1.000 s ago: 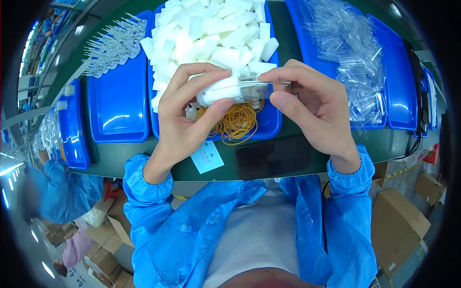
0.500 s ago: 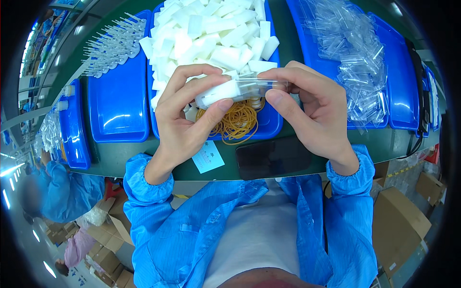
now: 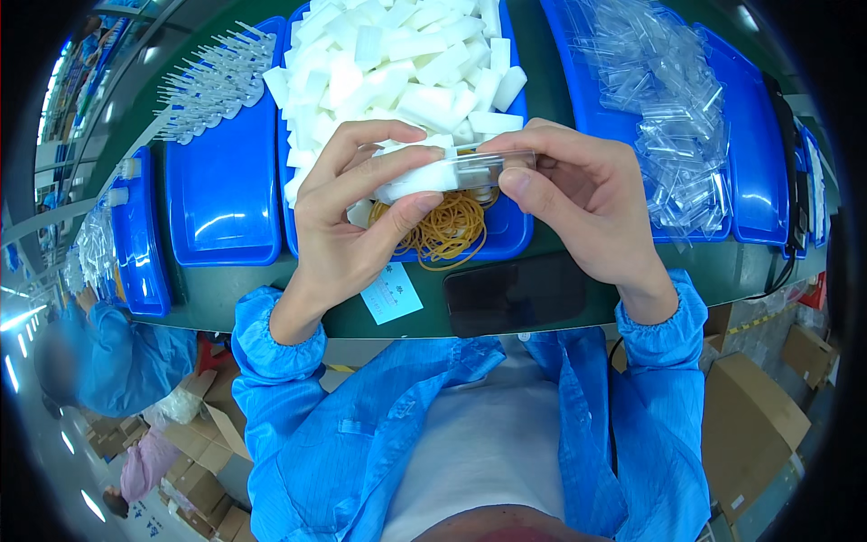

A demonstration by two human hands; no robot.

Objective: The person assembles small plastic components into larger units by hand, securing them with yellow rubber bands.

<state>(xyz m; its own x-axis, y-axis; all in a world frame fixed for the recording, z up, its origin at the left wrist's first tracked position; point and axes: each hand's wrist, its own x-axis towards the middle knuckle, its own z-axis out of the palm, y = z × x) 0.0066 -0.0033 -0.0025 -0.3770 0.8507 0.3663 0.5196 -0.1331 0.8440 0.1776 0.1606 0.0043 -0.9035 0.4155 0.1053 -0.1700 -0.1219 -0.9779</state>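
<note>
My left hand [image 3: 366, 194] is closed on a white foam block [image 3: 420, 181], its fingers over the top and the thumb below. Opposite it, my right hand [image 3: 582, 190] pinches a clear plastic tube [image 3: 479, 168] between thumb and fingers. The tube's left end meets the foam block's right end; how far one sits inside the other, I cannot tell. Thin, straight pieces show inside the tube. Just beneath them lies a tangle of yellow-brown rubber bands [image 3: 447, 230], at the near end of a blue tray [image 3: 513, 237] heaped with white foam blocks [image 3: 397, 63].
Clear plastic tubes [image 3: 682, 135] fill a blue tray at right. Thin-stemmed translucent parts [image 3: 208, 86] lie by another blue tray [image 3: 221, 203] at left. A dark phone [image 3: 515, 296] and a pale blue paper slip [image 3: 393, 294] rest near the edge. A co-worker [image 3: 131, 361] sits at far left.
My right hand has shifted slightly left with the tube, toward the foam block. The foam block has moved a little to the right and tilted slightly.
</note>
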